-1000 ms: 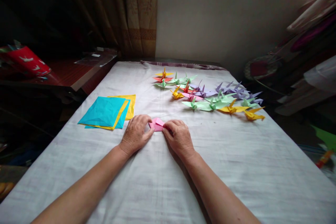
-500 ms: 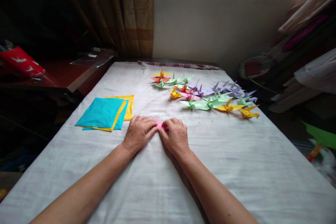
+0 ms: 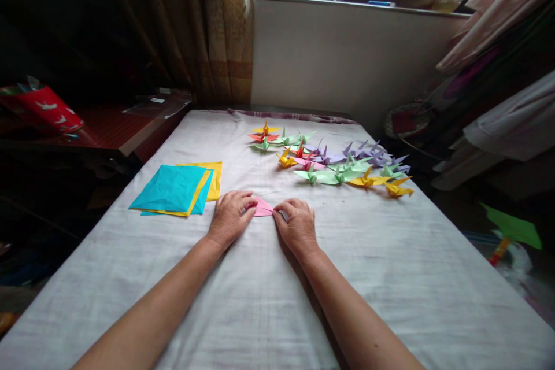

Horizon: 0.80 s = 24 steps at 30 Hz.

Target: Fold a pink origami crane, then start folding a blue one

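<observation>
A small folded pink paper (image 3: 261, 207) lies on the white cloth (image 3: 269, 300) of the table. My left hand (image 3: 229, 217) presses its left side with curled fingers. My right hand (image 3: 296, 224) pinches its pointed right tip, fingers closed. Both forearms reach in from the bottom edge. The part of the paper under my fingers is hidden.
A stack of turquoise and yellow square sheets (image 3: 176, 188) lies to the left of my hands. Several folded paper cranes (image 3: 333, 162) in many colours sit behind to the right. A dark wooden side table (image 3: 108, 133) stands on the left, a curtain and window sill behind.
My hands have moved slightly apart, so more of the pink paper shows as a flat pointed shape. The view has tilted up toward the window.
</observation>
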### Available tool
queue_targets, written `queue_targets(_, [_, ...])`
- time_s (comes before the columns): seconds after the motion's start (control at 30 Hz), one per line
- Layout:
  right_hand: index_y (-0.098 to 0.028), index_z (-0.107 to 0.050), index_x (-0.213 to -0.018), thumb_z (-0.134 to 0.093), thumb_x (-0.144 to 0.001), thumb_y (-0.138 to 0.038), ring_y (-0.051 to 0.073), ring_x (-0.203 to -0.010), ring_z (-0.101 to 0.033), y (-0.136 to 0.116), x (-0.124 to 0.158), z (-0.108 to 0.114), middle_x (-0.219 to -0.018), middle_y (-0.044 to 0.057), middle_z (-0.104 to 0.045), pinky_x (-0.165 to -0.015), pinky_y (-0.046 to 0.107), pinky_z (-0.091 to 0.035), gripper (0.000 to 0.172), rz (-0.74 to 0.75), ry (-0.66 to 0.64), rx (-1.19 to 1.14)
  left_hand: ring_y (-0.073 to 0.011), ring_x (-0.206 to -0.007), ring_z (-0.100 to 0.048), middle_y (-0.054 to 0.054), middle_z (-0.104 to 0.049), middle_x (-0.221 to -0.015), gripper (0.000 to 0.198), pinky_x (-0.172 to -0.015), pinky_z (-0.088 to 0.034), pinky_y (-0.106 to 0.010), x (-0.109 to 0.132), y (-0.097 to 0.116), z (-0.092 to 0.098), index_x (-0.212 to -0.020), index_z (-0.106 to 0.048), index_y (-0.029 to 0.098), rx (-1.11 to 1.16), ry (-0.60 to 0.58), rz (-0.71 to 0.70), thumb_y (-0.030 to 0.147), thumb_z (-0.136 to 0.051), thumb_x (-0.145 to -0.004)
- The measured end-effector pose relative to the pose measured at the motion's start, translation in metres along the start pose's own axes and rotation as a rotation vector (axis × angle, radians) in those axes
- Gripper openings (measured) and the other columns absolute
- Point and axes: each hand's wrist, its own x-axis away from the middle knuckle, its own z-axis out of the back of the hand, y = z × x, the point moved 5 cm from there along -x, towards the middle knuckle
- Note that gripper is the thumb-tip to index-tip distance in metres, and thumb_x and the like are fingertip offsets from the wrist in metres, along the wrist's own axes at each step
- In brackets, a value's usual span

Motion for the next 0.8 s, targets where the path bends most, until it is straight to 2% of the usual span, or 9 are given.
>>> queue_targets(0.1, [-0.025, -0.071, -0.083, -0.064, -0.090, -0.024, 0.023, -0.092, -0.055, -0.002, -0.001, 0.001, -0.093, 0.004, -0.067, -0.078, 0.035, -0.036, 0.010, 0.029, -0.009, 0.047, -0.0277, -0.111, -0.060, -0.003, -0.074, -0.114, 0.016, -0.099, -0.042, -0.049, -0.001, 0.002, 0.001, -0.099, -0.072, 0.028, -0.025, -0.002, -0.009, 0.025, -0.064, -0.085])
queue_targets(0.33, [-0.023, -0.071, -0.089, -0.054, -0.094, -0.019, 0.024, -0.089, -0.055, -0.023, 0.006, 0.000, -0.094, 0.010, -0.068, -0.078, 0.035, -0.042, 0.017, 0.217, -0.056, 0.178, -0.0244, -0.092, -0.063, -0.003, -0.074, -0.092, 0.011, -0.087, -0.045, -0.042, 0.002, 0.011, 0.007, -0.090, -0.072, 0.026, -0.075, -0.015, 0.024, 0.025, -0.063, -0.083])
queue_targets(0.47, [-0.024, -0.071, -0.097, -0.059, -0.092, -0.024, 0.024, -0.098, -0.058, -0.036, 0.023, 0.000, -0.109, 0.008, -0.070, -0.085, 0.036, -0.045, 0.013, 0.285, -0.087, 0.160, -0.0260, -0.089, -0.061, -0.004, -0.072, -0.085, 0.010, -0.087, -0.042, -0.045, 0.011, 0.016, 0.012, -0.080, -0.070, 0.024, -0.107, -0.035, 0.056, 0.031, -0.064, -0.083])
queue_targets(0.6, [-0.022, -0.069, -0.107, -0.063, -0.090, -0.033, 0.027, -0.112, -0.059, -0.038, 0.038, 0.004, -0.119, 0.010, -0.067, -0.094, 0.040, -0.046, 0.021, 0.364, -0.119, 0.112, -0.0262, -0.088, -0.062, -0.003, -0.072, -0.081, 0.015, -0.088, -0.040, -0.048, 0.024, 0.025, 0.014, -0.077, -0.072, 0.025, -0.099, -0.094, 0.035, 0.035, -0.063, -0.085])
queue_targets(0.7, [-0.022, -0.069, -0.104, -0.063, -0.091, -0.032, 0.024, -0.112, -0.061, -0.033, 0.043, 0.008, -0.118, 0.010, -0.068, -0.096, 0.038, -0.047, 0.017, 0.436, -0.146, 0.054, -0.0241, -0.090, -0.064, -0.001, -0.073, -0.084, 0.012, -0.091, -0.040, -0.047, 0.034, 0.029, 0.016, -0.082, -0.074, 0.028, -0.081, -0.144, -0.032, 0.030, -0.063, -0.086])
queue_targets(0.8, [-0.024, -0.071, -0.100, -0.060, -0.094, -0.027, 0.021, -0.106, -0.064, -0.027, 0.044, 0.011, -0.113, 0.008, -0.070, -0.094, 0.035, -0.049, 0.013, 0.480, -0.161, 0.038, -0.0236, -0.101, -0.064, -0.003, -0.074, -0.104, 0.014, -0.095, -0.041, -0.044, 0.041, 0.029, 0.019, -0.094, -0.075, 0.030, -0.068, -0.191, -0.137, 0.029, -0.065, -0.085])
